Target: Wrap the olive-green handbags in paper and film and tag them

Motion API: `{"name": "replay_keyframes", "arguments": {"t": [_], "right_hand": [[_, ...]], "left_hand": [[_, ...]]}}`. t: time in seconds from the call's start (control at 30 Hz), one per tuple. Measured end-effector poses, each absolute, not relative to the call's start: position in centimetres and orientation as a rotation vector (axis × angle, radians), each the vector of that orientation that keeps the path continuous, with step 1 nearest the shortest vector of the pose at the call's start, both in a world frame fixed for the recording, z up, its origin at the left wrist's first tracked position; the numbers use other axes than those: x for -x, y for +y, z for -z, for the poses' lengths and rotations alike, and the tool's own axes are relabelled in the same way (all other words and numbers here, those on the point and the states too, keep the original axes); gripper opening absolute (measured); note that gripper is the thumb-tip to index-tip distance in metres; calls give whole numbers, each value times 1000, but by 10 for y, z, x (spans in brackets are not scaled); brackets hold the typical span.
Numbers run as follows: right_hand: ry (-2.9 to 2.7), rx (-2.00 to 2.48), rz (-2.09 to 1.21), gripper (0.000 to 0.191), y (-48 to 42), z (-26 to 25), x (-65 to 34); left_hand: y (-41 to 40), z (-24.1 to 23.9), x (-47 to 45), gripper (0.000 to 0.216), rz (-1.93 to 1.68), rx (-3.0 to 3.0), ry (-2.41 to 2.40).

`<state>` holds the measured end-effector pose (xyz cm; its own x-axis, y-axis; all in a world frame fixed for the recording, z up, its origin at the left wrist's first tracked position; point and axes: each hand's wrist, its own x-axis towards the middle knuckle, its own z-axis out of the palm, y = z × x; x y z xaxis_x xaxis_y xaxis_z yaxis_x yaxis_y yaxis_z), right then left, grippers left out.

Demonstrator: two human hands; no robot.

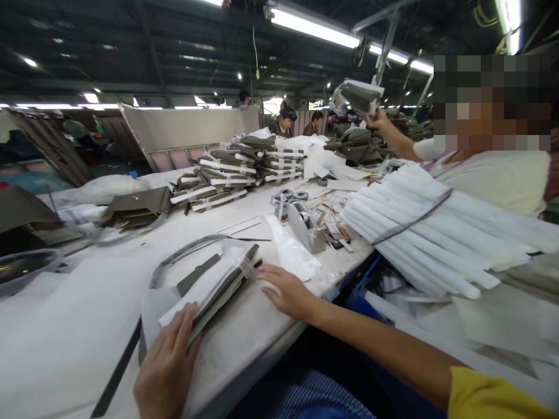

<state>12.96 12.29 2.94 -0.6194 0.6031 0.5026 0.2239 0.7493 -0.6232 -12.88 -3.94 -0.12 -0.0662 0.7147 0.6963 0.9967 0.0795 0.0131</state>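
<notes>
Left hand [168,366] lies flat on the bundle [209,288]; right hand [288,291], fingers spread, rests on the table [244,343] beside it

dark ceiling [174,41], tube lights [314,26], white worktable [78,326]

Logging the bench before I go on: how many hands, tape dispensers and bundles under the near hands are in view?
Person's own hands: 2, left hand and right hand
Co-worker's raised hand: 1
Tape dispenser: 1
Taped bundle under the left hand: 1
Total: 5
</notes>
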Motion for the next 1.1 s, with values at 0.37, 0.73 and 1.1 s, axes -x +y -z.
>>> {"name": "replay_keyframes", "arguments": {"t": [0.37, 0.73, 1.1], "right_hand": [[-2461, 1098, 129, 28, 178, 5, -232], [-2383, 806, -75, 14, 115, -38, -190], [-2499, 694, -301, 33, 91, -22, -146]], "left_hand": [[-35, 5, 133, 57, 813, 1664, -1825], [-37, 3, 131, 58, 875, 1556, -1800], [-41, 3, 131, 65, 903, 1572, -1805]]}}
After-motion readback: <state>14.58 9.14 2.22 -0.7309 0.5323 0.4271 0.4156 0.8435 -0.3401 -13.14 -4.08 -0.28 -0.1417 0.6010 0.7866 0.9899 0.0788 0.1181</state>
